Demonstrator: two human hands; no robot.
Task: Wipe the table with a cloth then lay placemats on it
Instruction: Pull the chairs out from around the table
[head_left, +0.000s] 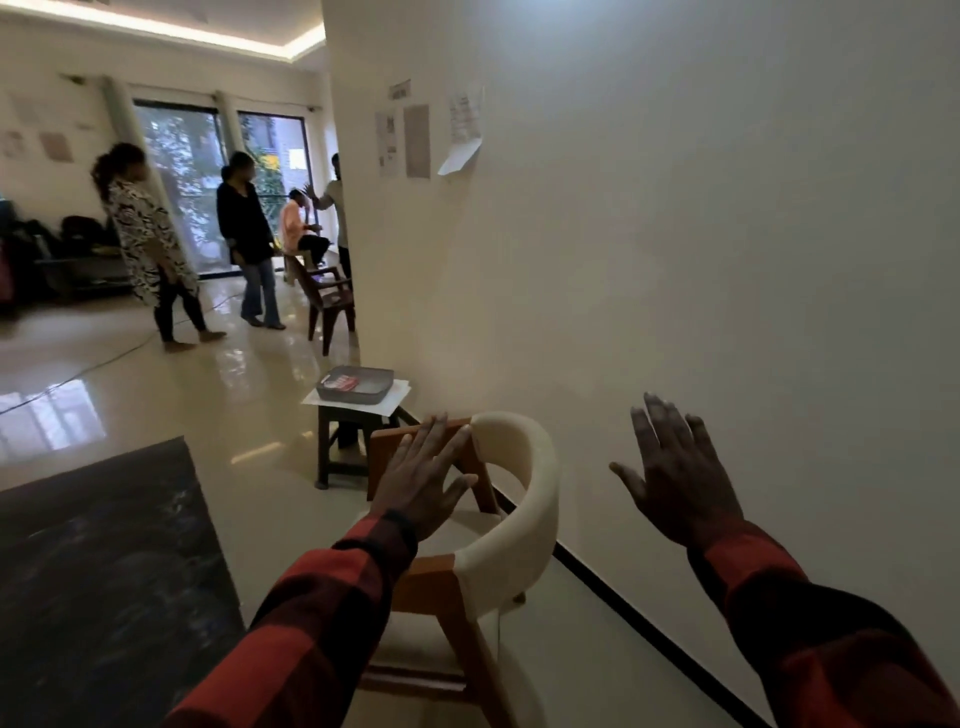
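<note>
A dark marble-patterned table (98, 566) fills the lower left corner. My left hand (423, 475) is held out flat with its fingers apart, in front of a wooden chair with a cream padded back (524, 499). My right hand (675, 478) is raised beside it, fingers spread, in front of the cream wall. Both hands hold nothing. Red and black checked sleeves cover both arms. No cloth and no placemat shows anywhere in view.
A small dark stool (353, 447) stands by the wall and carries a grey tray (358, 384) on white paper. Further back stands a brown plastic chair (330, 299). Several people stand or sit near the windows. A cable runs across the glossy floor.
</note>
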